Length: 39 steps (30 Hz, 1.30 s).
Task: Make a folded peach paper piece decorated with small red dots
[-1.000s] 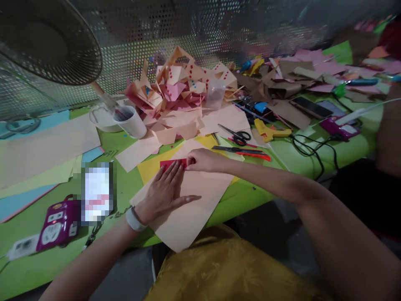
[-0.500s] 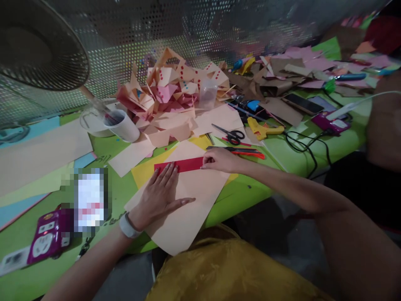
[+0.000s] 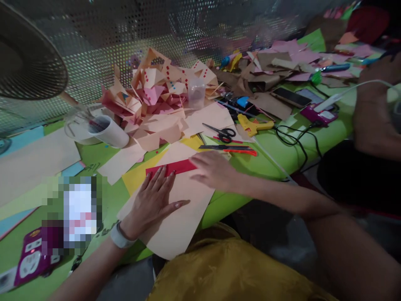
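A red paper strip (image 3: pixel 183 166) lies across a peach paper sheet (image 3: pixel 184 209), with a yellow sheet (image 3: pixel 133 177) showing beneath. My left hand (image 3: pixel 155 196) rests flat, its fingertips on the strip's left part and its thumb spread out over the peach sheet. At the strip's right end is my right hand (image 3: pixel 213 171), slightly blurred, fingers stretched out and apart with nothing visible in them. It hides that end of the strip. Just beyond it lie a cutter knife (image 3: pixel 241 149) with an orange handle and black scissors (image 3: pixel 224 133).
Behind stand a white mug (image 3: pixel 112 133), a heap of cut peach paper (image 3: pixel 156 83) and a clear plastic cup (image 3: pixel 196 94). A yellow glue gun (image 3: pixel 253 124) and cables are to the right. A fan (image 3: pixel 28 54) overhangs the left. Another person's arm (image 3: pixel 372 113) is at far right.
My right hand has opened from a pinch at the strip's right end and its fingers now stretch over it. My left hand stays flat on the strip. The view has shifted slightly right.
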Tool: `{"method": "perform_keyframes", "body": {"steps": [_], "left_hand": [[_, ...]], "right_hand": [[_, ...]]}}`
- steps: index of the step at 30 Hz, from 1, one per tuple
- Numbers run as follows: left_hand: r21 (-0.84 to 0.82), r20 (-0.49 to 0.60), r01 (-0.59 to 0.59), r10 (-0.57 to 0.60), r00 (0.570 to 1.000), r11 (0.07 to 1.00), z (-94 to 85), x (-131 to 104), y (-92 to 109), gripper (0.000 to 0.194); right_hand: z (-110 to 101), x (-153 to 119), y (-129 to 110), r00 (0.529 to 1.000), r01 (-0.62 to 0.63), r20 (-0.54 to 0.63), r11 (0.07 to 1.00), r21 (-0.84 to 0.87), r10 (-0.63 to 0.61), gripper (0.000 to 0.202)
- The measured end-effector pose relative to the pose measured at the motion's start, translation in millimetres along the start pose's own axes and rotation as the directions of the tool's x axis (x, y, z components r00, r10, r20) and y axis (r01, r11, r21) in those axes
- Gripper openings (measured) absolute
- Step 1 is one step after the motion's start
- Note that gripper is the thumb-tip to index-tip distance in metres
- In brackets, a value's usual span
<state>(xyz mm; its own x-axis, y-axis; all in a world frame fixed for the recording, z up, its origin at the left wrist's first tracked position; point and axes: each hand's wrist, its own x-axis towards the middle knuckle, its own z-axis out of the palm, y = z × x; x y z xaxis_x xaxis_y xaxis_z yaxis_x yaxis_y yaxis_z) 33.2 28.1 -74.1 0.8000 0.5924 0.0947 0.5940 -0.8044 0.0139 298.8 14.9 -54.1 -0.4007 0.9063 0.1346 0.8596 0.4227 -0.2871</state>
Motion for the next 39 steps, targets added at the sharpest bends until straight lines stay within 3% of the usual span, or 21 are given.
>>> {"method": "perform_keyframes", "body": {"steps": [3,7,15,21,31,39], "left_hand": [[0.001,-0.01,-0.013,0.013,1.0,1.0,-0.5,1,0,0.091],[0.008,-0.028,-0.021,0.021,0.999,1.0,-1.1,2,1,0.087],[0.001,-0.016,-0.014,0.014,1.0,1.0,2.7,0,-2,0.087],[0.005,-0.005,-0.009,0.009,1.0,1.0,2.0,1,0,0.088],[-0.005,-0.03,0.004,-0.004,1.0,1.0,-2.9,3,2,0.09],[-0.004,-0.001,0.008,-0.008,1.0,1.0,-0.3,2,1,0.092]], "right_hand": [[31,0,-23,0.988,0.152,0.034,0.988,-0.041,-0.151,0.08],[50,3,-27,0.978,0.192,0.098,0.979,-0.07,-0.185,0.088],[45,7,-32,0.971,0.216,0.131,0.969,-0.121,-0.2,0.087],[48,3,-28,0.977,0.205,0.086,0.971,-0.121,-0.195,0.086],[42,-26,-17,0.995,0.079,-0.056,0.993,-0.087,-0.084,0.085],[31,-51,-3,0.99,0.0,-0.137,0.974,-0.225,-0.032,0.072]]}}
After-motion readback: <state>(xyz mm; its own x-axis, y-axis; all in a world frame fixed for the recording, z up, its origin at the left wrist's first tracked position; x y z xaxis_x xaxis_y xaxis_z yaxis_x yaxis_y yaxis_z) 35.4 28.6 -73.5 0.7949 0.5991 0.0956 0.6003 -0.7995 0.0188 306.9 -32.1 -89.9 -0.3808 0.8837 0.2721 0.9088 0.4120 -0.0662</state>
